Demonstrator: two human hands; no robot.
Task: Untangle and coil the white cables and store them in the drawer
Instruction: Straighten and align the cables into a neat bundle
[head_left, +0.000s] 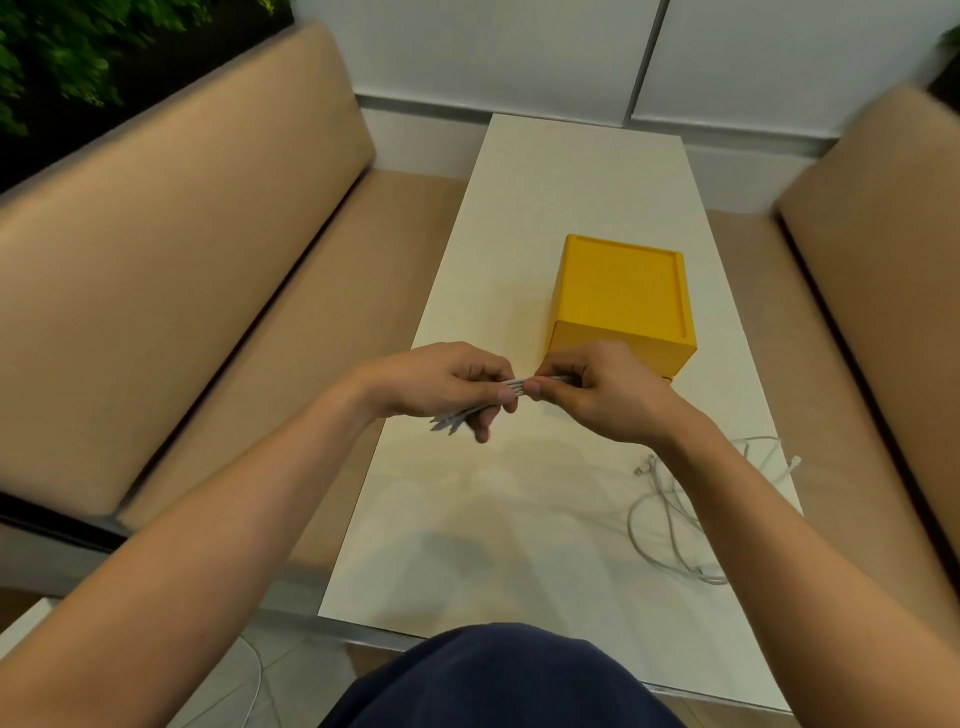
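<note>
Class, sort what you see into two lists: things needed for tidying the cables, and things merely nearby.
Needed: bundled white cable, gripped by left hand and right hand; loose white cable on the table; yellow drawer box.
Merely nearby: tan benches; green plant.

Hands: two, the left hand (441, 384) and the right hand (597, 389), together pinching one bundle (511, 385) of white cable. Loose white cable: one tangle (670, 519) at the near right of the table (545, 208); two plug ends show, one left (641, 466) and one right (795, 460); the number of cables in it cannot be told. Boxes: one, yellow (621, 291). Tables: one. Benches: two, the left bench (182, 260) and the right bench (872, 234). Floor cords: one (257, 670), near left.
</note>
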